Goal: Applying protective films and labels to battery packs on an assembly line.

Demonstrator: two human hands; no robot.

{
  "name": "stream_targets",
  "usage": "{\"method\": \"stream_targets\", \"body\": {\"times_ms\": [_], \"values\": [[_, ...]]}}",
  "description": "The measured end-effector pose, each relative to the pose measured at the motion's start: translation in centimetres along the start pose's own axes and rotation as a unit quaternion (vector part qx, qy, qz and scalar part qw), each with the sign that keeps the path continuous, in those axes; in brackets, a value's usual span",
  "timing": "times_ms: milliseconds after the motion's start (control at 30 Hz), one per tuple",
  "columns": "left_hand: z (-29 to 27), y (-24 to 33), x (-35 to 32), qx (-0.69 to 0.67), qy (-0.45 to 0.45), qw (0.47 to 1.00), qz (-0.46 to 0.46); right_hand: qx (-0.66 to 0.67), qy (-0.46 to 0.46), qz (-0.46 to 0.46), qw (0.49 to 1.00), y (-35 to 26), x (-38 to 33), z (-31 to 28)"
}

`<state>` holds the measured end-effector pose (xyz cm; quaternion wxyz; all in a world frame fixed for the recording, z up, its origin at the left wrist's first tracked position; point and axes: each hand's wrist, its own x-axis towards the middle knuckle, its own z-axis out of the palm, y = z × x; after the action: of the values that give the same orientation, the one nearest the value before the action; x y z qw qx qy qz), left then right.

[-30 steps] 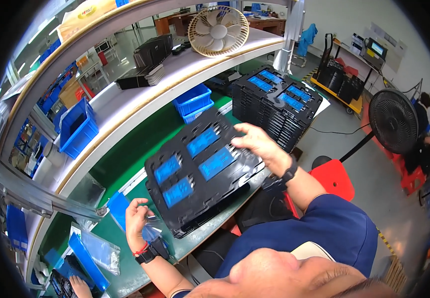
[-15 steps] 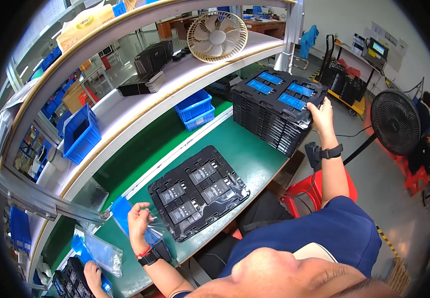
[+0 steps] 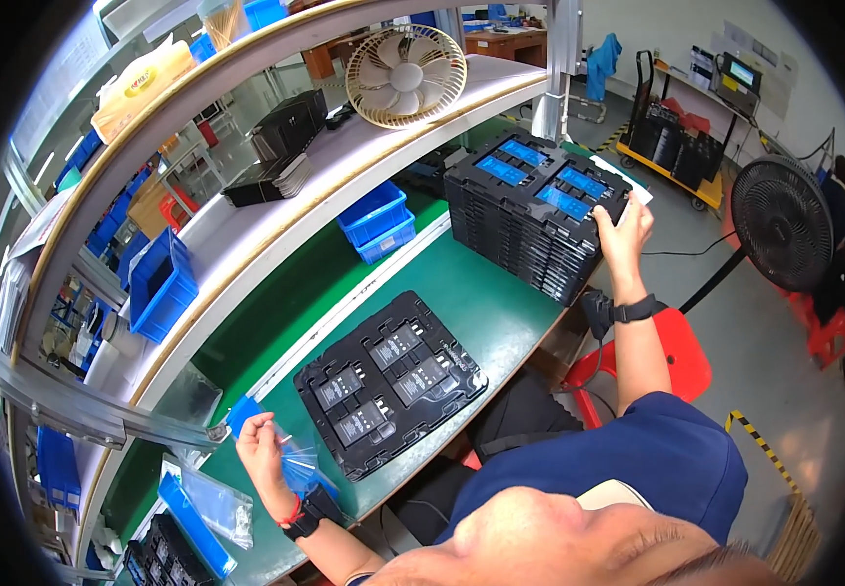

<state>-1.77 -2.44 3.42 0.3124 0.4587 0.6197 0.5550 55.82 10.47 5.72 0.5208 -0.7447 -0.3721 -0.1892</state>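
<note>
A black moulded tray [image 3: 390, 382] with several dark parts in its pockets lies flat on the green bench [image 3: 481, 283] in front of me. At the bench's right end stands a tall stack of black trays [image 3: 530, 210]; the top one holds blue-covered parts. My right hand [image 3: 621, 232] reaches out and grips the near right corner of that top tray. My left hand [image 3: 262, 450] rests on the bench to the left of the flat tray, pinching a small clear blue-tinted bag [image 3: 297, 469].
Two blue bins [image 3: 375, 221] sit under the white shelf [image 3: 276, 210], which carries a desk fan [image 3: 406, 75] and black trays [image 3: 268, 179]. A red stool [image 3: 678, 354] is beside me. A floor fan [image 3: 782, 224] and another person [image 3: 837, 195] are at far right.
The tray with blue-covered parts left the bench in front of me and went onto the right-hand stack. My right hand followed it and now grips the stack's top corner. The left hand barely moved.
</note>
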Motion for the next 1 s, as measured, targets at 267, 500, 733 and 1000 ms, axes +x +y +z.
{"method": "stream_targets", "body": {"times_ms": [267, 500, 733, 1000], "values": [[15.0, 9.3, -8.5, 0.113, 0.021, 0.960, 0.257, 0.451, -0.512, -0.217, 0.698, -12.4, -10.7, -10.0], [18.1, 9.5, -10.5, 0.055, -0.245, 0.924, 0.287, 0.370, -0.786, -0.006, 0.495, -6.6, -12.1, -7.7], [7.8, 2.6, -10.2, 0.327, -0.009, 0.927, 0.180, 0.270, -0.643, 0.348, 0.627, 19.6, -8.8, 2.3], [5.6, 2.2, -9.1, 0.391, -0.005, 0.910, 0.141, 0.147, -0.590, 0.444, 0.658, 27.6, -15.8, 13.5]]}}
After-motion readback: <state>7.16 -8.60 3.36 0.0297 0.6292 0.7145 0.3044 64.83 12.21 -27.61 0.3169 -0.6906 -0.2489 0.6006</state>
